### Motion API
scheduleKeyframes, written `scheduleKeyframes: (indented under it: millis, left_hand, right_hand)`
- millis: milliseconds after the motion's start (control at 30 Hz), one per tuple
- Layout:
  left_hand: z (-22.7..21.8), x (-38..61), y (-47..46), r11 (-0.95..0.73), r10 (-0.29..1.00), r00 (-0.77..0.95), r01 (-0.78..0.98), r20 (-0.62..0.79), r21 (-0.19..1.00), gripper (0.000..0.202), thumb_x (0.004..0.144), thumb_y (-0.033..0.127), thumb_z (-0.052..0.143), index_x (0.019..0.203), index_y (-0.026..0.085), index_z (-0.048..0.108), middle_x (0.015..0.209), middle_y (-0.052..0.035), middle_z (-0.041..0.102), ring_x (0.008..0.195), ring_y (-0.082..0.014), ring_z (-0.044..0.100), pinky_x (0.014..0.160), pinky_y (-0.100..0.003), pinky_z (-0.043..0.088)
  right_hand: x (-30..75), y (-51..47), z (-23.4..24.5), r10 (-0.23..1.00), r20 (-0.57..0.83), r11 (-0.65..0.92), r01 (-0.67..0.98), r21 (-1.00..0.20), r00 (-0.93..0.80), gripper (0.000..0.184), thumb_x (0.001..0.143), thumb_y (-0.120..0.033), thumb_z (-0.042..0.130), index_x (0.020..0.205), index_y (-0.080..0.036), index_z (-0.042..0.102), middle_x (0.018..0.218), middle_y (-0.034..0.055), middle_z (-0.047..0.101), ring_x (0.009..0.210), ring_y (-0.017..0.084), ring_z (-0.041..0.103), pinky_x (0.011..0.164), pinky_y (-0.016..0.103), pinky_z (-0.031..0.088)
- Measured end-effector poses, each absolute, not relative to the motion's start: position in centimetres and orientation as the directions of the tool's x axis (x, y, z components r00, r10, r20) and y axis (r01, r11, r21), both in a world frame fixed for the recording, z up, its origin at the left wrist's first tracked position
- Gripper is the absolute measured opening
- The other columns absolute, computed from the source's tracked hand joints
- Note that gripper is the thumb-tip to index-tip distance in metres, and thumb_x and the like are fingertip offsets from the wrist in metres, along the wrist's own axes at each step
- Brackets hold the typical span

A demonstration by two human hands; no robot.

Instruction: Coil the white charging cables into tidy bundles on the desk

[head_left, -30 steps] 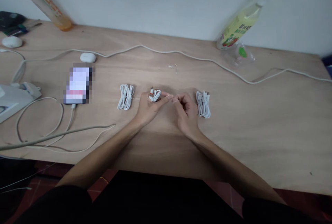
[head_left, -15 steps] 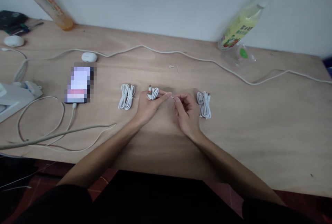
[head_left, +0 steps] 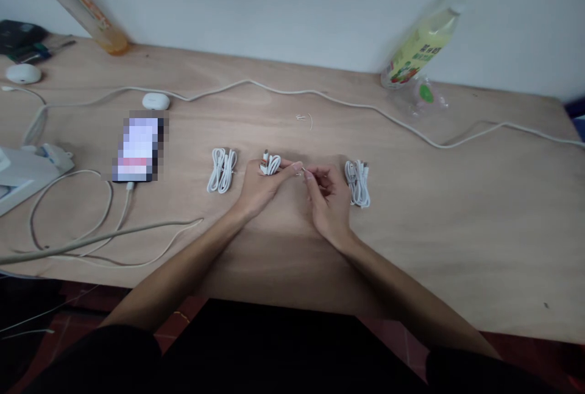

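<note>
My left hand is closed around a folded white USB cable, whose plug end sticks up above the knuckles. Its thumb and index finger point right and meet the fingertips of my right hand. Between those fingertips a thin white tie shows, pinched by the right thumb and index finger; the other right fingers curl inward. A bundled white cable lies left of my left hand. Just beside my right hand rests another bundled white cable.
Small white tie scraps lie beyond my hands. A long white cord crosses the table's back. At left are a phone, an earbud case and a white power strip. A yellow-labelled bottle stands back right.
The right fingertips have shifted slightly left and up, closer to the left fingertips. The left hand keeps its hold on the USB cable, and the bundles stay where they were.
</note>
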State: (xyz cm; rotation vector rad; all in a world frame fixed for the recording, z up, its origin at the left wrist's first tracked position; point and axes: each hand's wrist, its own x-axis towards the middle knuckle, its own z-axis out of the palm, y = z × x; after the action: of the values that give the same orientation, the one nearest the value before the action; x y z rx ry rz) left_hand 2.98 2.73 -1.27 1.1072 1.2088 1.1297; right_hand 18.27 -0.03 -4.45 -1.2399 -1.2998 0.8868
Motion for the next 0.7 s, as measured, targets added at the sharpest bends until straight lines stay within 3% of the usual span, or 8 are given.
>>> scheduleKeyframes:
  millis: [200,333,700]
  left_hand:
    - [-0.9,3.1,2.56,0.113,0.991,0.067,0.003,-0.113,0.994,0.034,0.079,0.054,0.092,0.072,0.021,0.082,0.053,0.0008,0.061,0.066,-0.0194,0.065,0.052,-0.027,0.042]
    - [-0.87,3.07,2.51,0.107,0.99,0.094,0.027,-0.109,0.994,0.031,0.079,0.051,0.093,0.073,0.022,0.083,0.051,0.0019,0.059,0.065,-0.0185,0.064,0.052,-0.027,0.042]
    - [-1.41,3.0,2.7,0.041,0.993,0.106,0.031,-0.044,0.999,0.041,0.087,0.059,0.083,0.072,0.022,0.074,0.054,0.003,0.053,0.075,-0.0216,0.065,0.066,-0.03,0.05]
  right_hand:
    - [18.28,0.36,-4.6,0.964,0.186,0.169,0.105,-0.98,0.188,0.02,0.101,-0.045,0.069,0.096,-0.025,0.068,0.082,-0.0013,0.069,0.064,0.014,0.061,0.056,0.029,0.051]
    - [18.31,0.34,-4.45,0.955,0.213,0.198,0.092,-0.976,0.207,0.017,0.1,-0.041,0.071,0.095,-0.025,0.069,0.082,-0.0015,0.069,0.067,0.014,0.063,0.06,0.028,0.052]
    - [18.47,0.37,-4.56,0.988,0.119,0.105,0.132,-0.986,0.098,0.017,0.097,-0.041,0.073,0.101,-0.024,0.072,0.087,-0.0006,0.072,0.071,0.015,0.06,0.062,0.029,0.048]
